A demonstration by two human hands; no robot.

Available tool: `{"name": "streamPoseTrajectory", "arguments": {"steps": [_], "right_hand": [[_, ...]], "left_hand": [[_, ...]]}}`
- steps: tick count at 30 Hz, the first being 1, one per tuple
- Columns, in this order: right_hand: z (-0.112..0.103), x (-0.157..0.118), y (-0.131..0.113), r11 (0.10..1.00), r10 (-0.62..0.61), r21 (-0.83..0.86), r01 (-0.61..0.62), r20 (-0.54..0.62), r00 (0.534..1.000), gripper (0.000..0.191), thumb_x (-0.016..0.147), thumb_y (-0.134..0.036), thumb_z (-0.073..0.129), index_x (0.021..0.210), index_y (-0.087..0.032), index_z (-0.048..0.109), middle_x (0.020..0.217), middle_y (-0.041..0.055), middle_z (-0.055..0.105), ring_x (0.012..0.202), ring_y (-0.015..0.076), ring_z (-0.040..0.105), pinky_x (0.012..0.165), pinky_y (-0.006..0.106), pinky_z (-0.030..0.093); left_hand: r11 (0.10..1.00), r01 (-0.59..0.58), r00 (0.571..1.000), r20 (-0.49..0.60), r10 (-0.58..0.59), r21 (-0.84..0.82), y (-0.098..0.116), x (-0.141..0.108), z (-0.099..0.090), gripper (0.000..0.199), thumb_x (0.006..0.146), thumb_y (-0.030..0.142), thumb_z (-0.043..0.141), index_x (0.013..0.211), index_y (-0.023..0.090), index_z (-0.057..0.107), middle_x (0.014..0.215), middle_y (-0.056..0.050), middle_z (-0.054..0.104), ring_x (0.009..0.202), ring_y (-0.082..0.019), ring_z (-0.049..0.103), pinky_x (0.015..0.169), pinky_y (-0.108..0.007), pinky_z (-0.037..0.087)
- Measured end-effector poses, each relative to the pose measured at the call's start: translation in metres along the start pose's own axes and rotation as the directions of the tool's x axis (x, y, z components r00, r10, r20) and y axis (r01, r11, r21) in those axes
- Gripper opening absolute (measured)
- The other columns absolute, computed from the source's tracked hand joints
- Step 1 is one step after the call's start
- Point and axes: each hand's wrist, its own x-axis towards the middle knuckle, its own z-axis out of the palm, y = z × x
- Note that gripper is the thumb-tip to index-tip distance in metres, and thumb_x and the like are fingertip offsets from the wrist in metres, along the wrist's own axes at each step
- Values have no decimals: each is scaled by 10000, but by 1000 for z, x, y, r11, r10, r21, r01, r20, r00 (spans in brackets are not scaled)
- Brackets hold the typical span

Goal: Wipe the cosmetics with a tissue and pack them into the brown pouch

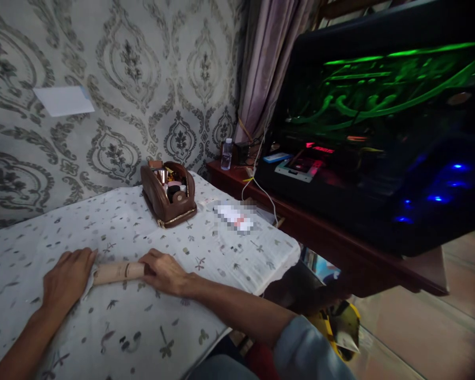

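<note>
A beige tube (pixel 114 273) with a darker band near its right end lies low over the white patterned cloth (pixel 142 327). My left hand (pixel 68 275) is closed around the tube's left end, where some crumpled whitish material shows beside the fingers. At the opposite end, my right hand (pixel 164 270) grips the tube with curled fingers. Behind the hands stands an open brown bag (pixel 172 206) holding several small cosmetic-like items. A blurred-out white and red object (pixel 234 217) rests on the cloth to the right of the bag.
A dark red desk (pixel 320 240) carries a large black computer case (pixel 340 195) with green lights, a small clear bottle (pixel 226 154) and white cables. A yellow object (pixel 340 327) is on the floor. Patterned wallpaper and a purple curtain stand behind.
</note>
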Motion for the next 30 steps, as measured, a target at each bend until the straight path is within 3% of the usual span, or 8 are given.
{"name": "streamPoseTrajectory", "arguments": {"steps": [4, 10, 13, 16, 22, 26, 28, 30], "right_hand": [[3, 0, -1, 999, 1, 33, 0, -25, 1000, 347, 861, -295, 681, 1173, -166, 604, 1097, 86, 651, 929, 203, 636, 832, 300, 509], [1, -1, -6, 983, 168, 79, -165, -34, 985, 384, 804, -190, 644, 1174, -156, 547, 972, 66, 698, 822, 199, 642, 708, 282, 481], [-2, -1, -7, 969, 218, 131, -212, -41, 975, 352, 813, -195, 618, 1159, -168, 556, 908, 42, 700, 782, 179, 634, 684, 261, 461], [-4, 1, -5, 955, 208, 219, -199, -21, 978, 340, 834, -287, 659, 1155, -187, 607, 857, 13, 698, 772, 160, 627, 703, 249, 459], [0, 5, 5, 940, 161, 311, -142, -34, 986, 281, 867, -272, 626, 1123, -169, 676, 830, 16, 693, 714, 138, 590, 668, 244, 447], [7, 10, 10, 775, 235, 589, -232, 73, 969, 243, 910, -358, 557, 971, -148, 663, 604, -26, 600, 551, 108, 540, 555, 221, 425], [11, 12, 11, 652, 237, 712, -263, 139, 962, 313, 878, -463, 585, 891, -154, 632, 579, -29, 594, 520, 106, 540, 537, 225, 433], [16, 13, 9, 548, 223, 796, -257, 157, 962, 406, 807, -557, 638, 884, -160, 608, 600, -24, 616, 529, 112, 566, 556, 239, 457]], "left_hand": [[990, -122, 989, -75, 128, 76, 33, 3, -4, 436, 988, 407, 225, 727, 245, 535, 759, -97, 618, 838, -312, 552, 656, -407, 460], [955, -260, 963, -108, 246, -144, 107, -4, 1, 357, 1008, 347, 300, 763, 236, 535, 758, -64, 629, 771, -258, 563, 703, -377, 441], [949, -263, 964, -80, 252, -175, 109, -7, 3, 340, 1006, 349, 303, 823, 225, 561, 802, -71, 655, 800, -271, 580, 719, -396, 432], [960, -235, 972, -55, 229, -150, 78, -7, 5, 363, 997, 363, 291, 821, 223, 576, 800, -75, 664, 814, -282, 601, 734, -404, 428], [957, 122, 991, -27, -134, -263, 12, 0, 11, 417, 957, 423, 278, 799, 210, 600, 788, -87, 664, 786, -270, 612, 717, -360, 428], [635, 494, 817, 66, -573, -594, 4, 11, 20, 387, 899, 457, 356, 679, 218, 567, 578, -20, 548, 668, -221, 556, 671, -319, 406], [477, 539, 714, 76, -696, -694, 5, 20, 27, 405, 901, 483, 345, 684, 209, 550, 619, -28, 551, 699, -217, 553, 687, -321, 412], [430, 538, 685, 79, -724, -725, 10, 29, 33, 457, 934, 502, 251, 750, 204, 544, 668, -34, 561, 724, -215, 556, 682, -318, 424]]}}
